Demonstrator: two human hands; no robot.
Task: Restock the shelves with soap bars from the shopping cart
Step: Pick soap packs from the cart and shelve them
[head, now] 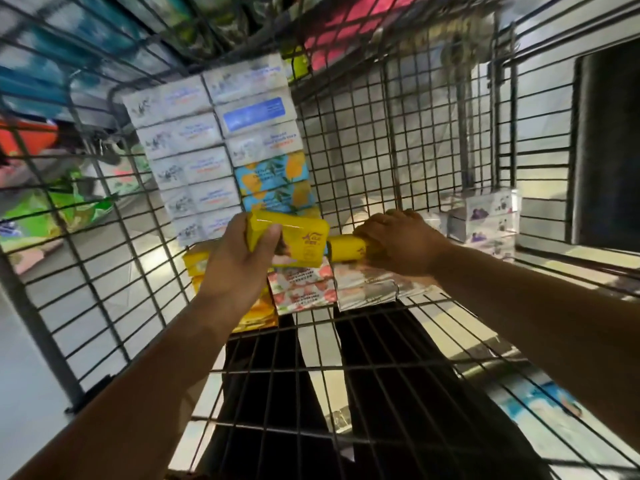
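Observation:
I look down into a wire shopping cart (pixel 363 161) holding many soap bar packs. My left hand (pixel 239 258) grips a yellow soap pack (pixel 298 242) lifted above the pile. Just to its right, my right hand (pixel 398 242) is curled round a second yellow soap pack (pixel 346 249). Under both hands lie more yellow packs (pixel 195 263), strawberry-print packs (pixel 301 285) and white packs (pixel 367 289). White soap packs (pixel 188 168) and blue lemon-print packs (pixel 273 174) stand stacked against the cart's far left side.
Purple-print white boxes (pixel 485 216) sit at the cart's right side. Colourful goods (pixel 52 209) show through the left cart wall. A dark opening (pixel 609 147) lies beyond the right wall. My legs in dark trousers (pixel 277 393) show below the cart floor.

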